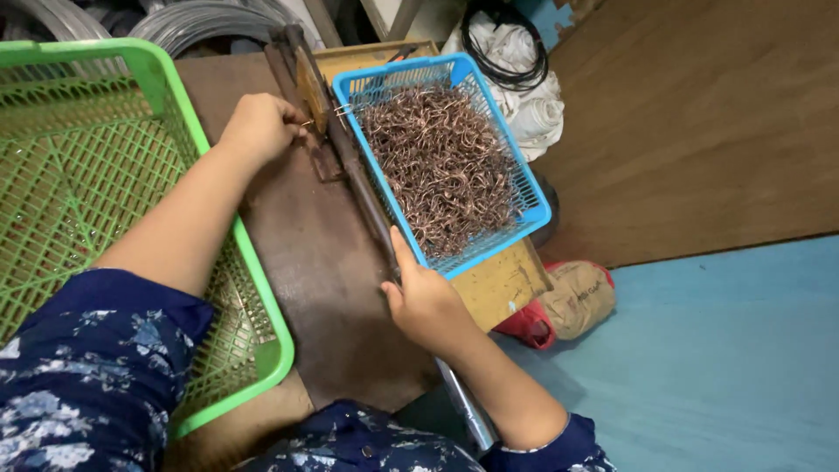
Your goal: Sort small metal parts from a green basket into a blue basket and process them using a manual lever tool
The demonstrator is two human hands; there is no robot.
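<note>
Left hand [260, 125]: grip closed, fingertips pinched on a small piece of copper wire [308, 123], held against the metal blade [311, 87] of the lever tool. The wire piece is just past the fingertips, touching the tool; most of it is hidden by the fingers.

Right hand [426, 301]: grip wrapped around the long lever handle [367, 197], index finger stretched along the bar, pointing away from the body. The handle runs from this grip up to the blade beside the left grip; a lighter metal stretch of it shows below the wrist.

Just right of the right grip, touching distance from the finger: blue basket [535, 210] filled with bent copper wire pieces [446, 162]. It sits on a yellow wooden board [502, 284].

Under both grips: dark brown bench [319, 271]. Left of the left forearm: green basket [271, 350], contents not clear.

Beyond the left grip: coils of grey wire [201, 22]. Far right of the blue basket: white cloth with a black cable [511, 52].
</note>
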